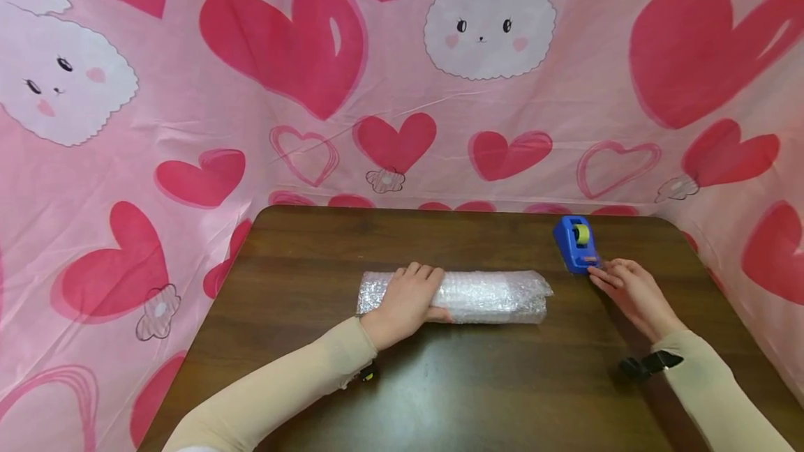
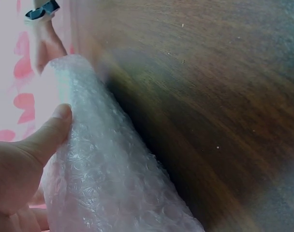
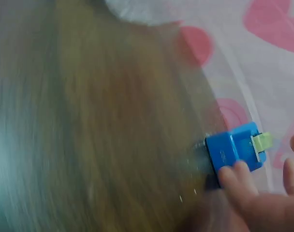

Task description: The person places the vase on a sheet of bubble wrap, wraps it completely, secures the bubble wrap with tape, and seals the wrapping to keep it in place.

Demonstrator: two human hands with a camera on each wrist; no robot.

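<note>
A roll of bubble wrap (image 1: 490,296) lies lengthwise across the middle of the table. My left hand (image 1: 410,296) grips it near its left end, fingers over the top and thumb along the near side. In the left wrist view the thumb (image 2: 55,128) presses against the clear, bubbled surface of the wrap (image 2: 113,159). A blue tape dispenser (image 1: 570,246) with a yellow-green tape roll (image 1: 581,234) stands at the back right. My right hand (image 1: 631,291) is at its front end, fingertips right at the edge. The right wrist view shows the fingers (image 3: 241,183) spread, two overlapping the dispenser (image 3: 229,150).
The dark wooden table (image 1: 477,382) has rounded back corners. A pink cloth (image 1: 402,96) with hearts and rabbits hangs behind it and at both sides. Dark straps circle both wrists, the right strap (image 1: 650,366) showing plainly.
</note>
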